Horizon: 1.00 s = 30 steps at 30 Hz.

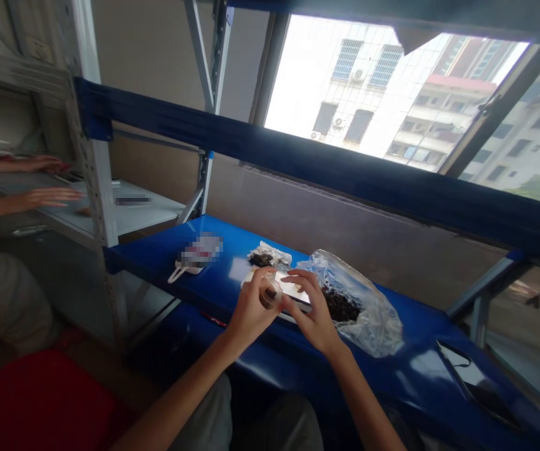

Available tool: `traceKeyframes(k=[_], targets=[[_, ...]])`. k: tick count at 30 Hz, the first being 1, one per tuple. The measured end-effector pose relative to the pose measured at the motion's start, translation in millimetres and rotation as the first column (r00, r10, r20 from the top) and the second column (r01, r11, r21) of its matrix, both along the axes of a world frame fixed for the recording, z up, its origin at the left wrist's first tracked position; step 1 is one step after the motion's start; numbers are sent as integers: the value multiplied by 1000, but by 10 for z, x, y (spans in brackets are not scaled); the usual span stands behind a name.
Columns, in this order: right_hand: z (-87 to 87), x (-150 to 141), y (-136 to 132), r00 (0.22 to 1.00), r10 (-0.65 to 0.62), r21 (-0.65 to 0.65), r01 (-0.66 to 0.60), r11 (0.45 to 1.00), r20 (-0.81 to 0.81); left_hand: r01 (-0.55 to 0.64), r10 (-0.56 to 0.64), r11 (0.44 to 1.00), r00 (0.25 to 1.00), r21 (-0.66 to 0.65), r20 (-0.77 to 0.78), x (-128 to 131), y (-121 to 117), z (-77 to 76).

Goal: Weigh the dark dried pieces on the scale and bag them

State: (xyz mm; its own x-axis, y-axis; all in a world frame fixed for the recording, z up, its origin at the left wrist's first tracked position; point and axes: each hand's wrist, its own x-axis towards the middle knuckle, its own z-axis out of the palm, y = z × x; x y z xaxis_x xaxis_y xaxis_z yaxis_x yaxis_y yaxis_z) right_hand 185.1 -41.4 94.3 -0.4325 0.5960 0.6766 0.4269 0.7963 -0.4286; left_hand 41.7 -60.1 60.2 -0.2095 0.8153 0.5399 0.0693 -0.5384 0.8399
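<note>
Over the blue shelf my left hand [254, 304] is closed around a small clear round container [270, 293] with something dark in it. My right hand [314, 307] is just beside it, its fingers curved and spread apart. The right thumb tip reaches the container's side; whether it presses on it I cannot tell. Behind both hands lies a flat white-topped device [293, 288], partly hidden by them. To the right is a clear plastic bag [378, 322] with many small dark pieces [340, 305]. A smaller opened packet [277, 253] with dark pieces lies behind my left hand.
A blurred item with a white loop [176, 274] is at the shelf's left. A phone [477, 379] lies at the right. The blue crossbeam [298, 150] runs above, before a window. At left, a co-worker's hands [54, 197] are over a grey shelf [152, 210].
</note>
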Motion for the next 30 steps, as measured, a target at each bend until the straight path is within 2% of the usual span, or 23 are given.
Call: traceKeyframes(k=[4, 9, 13, 18, 23, 28, 30], targets=[[98, -88, -269, 980, -45, 77, 31, 997, 196, -46, 46, 998, 999, 42, 0, 26, -147, 14], [220, -169, -474, 949, -79, 103, 50, 993, 304, -59, 71, 996, 979, 67, -192, -78, -251, 85], [303, -263, -566, 945, -53, 74, 31, 997, 322, -5, 52, 990, 945, 143, -324, -122, -261, 187], [364, -323, -576, 934, -58, 20, 55, 998, 352, 64, 31, 970, 925, 235, -379, -28, -264, 270], [432, -196, -530, 929, -42, -2, 46, 999, 367, 68, 18, 979, 909, 192, -416, -31, -229, 247], [418, -87, -538, 976, -107, 112, 87, 990, 189, 35, 31, 988, 910, 149, -414, -201, -240, 269], [362, -130, -570, 979, -92, 122, 70, 990, 184, 37, 25, 989, 914, 145, -404, -219, -268, 291]])
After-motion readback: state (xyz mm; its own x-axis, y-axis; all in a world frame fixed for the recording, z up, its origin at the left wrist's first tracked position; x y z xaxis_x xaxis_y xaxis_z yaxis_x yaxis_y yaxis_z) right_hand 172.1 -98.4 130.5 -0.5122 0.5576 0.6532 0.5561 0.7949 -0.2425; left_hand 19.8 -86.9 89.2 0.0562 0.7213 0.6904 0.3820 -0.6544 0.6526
